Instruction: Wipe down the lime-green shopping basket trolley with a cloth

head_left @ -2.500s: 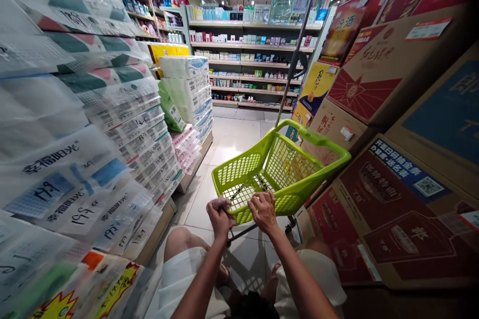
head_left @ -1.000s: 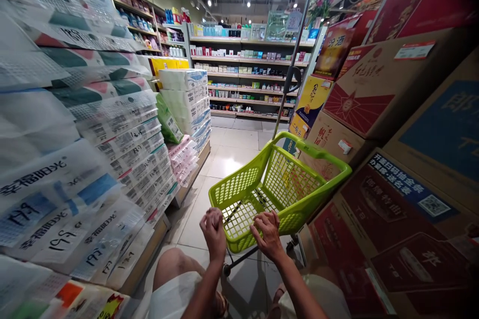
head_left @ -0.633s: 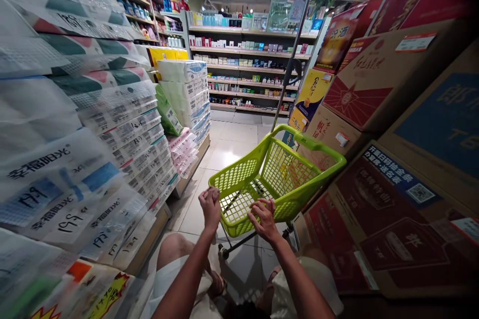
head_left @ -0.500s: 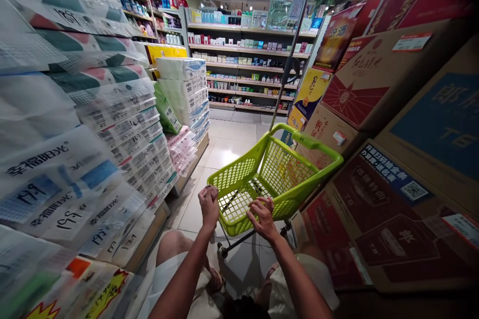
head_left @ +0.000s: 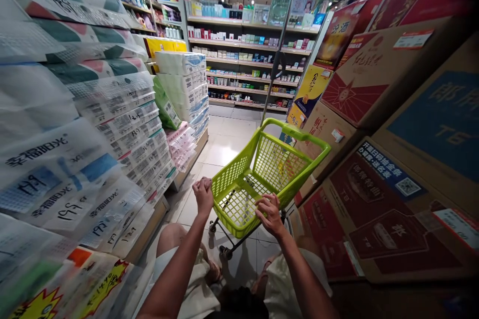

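A lime-green shopping cart (head_left: 258, 187) with a lattice basket stands askew in front of my knees, with nothing in it. My left hand (head_left: 203, 195) is closed at the basket's near left corner, its fingers curled at the rim. Over the near right part of the rim, my right hand (head_left: 270, 214) has its fingers bent around the edge. The cart's handle bar (head_left: 295, 133) is at the far right end, away from me. A thin dark pole (head_left: 277, 67) rises behind the basket.
Tall stacks of wrapped tissue packs (head_left: 123, 109) line the left on a low wooden platform (head_left: 153, 224). Stacked liquor cartons (head_left: 355, 79) crowd the right, close to the cart. A tiled aisle (head_left: 224, 132) runs between them to shelves of boxed goods (head_left: 247, 55).
The cart has turned, its handle end swinging left and slightly away from the cartons. My left hand has shifted a little left and up; my right hand slightly right.
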Demonstrator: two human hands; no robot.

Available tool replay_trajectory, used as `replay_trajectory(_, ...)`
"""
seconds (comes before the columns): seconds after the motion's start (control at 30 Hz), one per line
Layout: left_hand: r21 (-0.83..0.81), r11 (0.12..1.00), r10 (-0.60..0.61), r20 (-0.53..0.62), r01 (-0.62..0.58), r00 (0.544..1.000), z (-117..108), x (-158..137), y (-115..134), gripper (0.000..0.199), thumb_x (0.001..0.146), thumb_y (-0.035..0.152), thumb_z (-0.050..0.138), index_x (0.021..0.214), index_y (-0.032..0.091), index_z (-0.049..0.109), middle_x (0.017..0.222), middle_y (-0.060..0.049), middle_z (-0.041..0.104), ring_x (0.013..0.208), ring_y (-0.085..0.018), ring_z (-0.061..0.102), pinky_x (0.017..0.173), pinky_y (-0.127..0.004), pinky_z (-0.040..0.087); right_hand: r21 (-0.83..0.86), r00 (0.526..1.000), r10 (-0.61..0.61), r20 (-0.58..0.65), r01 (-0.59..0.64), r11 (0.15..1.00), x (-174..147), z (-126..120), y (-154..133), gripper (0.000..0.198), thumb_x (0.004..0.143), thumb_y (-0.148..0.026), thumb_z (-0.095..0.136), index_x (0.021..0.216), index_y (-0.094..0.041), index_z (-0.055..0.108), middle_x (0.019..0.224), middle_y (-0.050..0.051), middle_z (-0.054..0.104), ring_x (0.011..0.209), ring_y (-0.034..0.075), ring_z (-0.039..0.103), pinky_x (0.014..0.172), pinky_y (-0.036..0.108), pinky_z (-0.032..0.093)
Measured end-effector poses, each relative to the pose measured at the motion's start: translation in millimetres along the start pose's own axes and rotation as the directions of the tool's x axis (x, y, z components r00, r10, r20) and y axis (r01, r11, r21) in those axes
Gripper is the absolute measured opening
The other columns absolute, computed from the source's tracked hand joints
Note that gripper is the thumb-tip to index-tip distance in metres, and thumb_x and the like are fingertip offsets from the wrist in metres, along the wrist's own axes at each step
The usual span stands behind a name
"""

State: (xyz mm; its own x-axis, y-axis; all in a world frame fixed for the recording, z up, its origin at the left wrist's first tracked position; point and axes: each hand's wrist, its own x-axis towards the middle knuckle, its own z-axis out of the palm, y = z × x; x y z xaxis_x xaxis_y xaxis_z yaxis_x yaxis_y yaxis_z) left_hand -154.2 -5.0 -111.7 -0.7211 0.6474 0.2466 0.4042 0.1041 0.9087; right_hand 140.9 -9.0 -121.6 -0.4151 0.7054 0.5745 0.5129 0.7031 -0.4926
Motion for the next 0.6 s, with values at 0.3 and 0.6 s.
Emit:
replay_trajectory(0.3, -0.264, 0.960, -0.139, -0.176, 0.089, 0.975, 32, -135, -50, 0.030, 0.100, 0.055, 0.050, 0.102, 0.025, 0.051, 0.101, -0.004, 0.051, 0.101, -0.023, 0.058, 0.101, -0.042, 0.050, -0.040, 1.000, 0.024, 0.015, -0.023, 0.999, 6, 0, 23, 0.021, 0.096, -0.026, 0.052, 0.076, -0.027, 0.060, 0.104, 0.000, 0.073, 0.120, 0.025, 0.055, 0.130, 0.050, 0.010)
replay_trajectory(0.6, -0.274, 0.950, -0.197, -0.150, 0.151, 0.969, 24, -93, -38, 0.035, 0.099, 0.059, 0.048, 0.093, 0.025, 0.046, 0.097, -0.003, 0.051, 0.097, -0.021, 0.057, 0.102, -0.041, 0.050, -0.042, 0.998, 0.046, -0.032, -0.047, 0.998, 11, 4, 21, 0.022, 0.090, -0.022, 0.050, 0.070, -0.026, 0.059, 0.100, 0.001, 0.072, 0.117, 0.026, 0.056, 0.128, 0.053, 0.017)
